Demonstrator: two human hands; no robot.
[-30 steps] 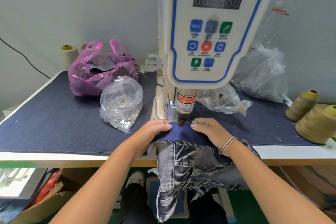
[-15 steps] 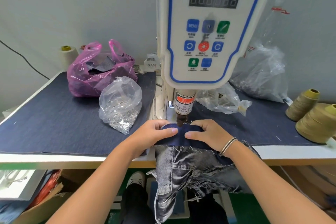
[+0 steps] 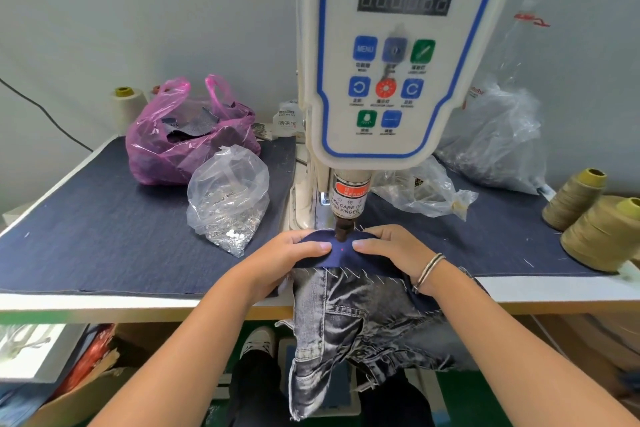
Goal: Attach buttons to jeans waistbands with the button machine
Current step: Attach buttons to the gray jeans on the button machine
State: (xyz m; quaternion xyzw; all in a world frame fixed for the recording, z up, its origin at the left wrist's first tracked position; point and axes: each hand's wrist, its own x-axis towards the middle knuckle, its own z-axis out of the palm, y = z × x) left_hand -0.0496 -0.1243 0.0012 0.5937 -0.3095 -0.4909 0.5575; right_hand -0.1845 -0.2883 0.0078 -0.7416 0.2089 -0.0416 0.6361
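Both hands are down on the jeans waistband [image 3: 341,253], which lies across the surface [image 3: 104,229] with its long axis running nine to three o'clock under the button machine [image 3: 391,55]. The left hand [image 3: 287,256] presses flat from nine o'clock, fingers together, pointing toward three. The right hand [image 3: 394,250] mirrors it from three o'clock, fingers together, pressing the cloth. A red dot [image 3: 341,249] glows on the denim between the fingertips, at six o'clock of the punch [image 3: 343,230]. The jeans legs [image 3: 346,340] hang off the surface edge toward six.
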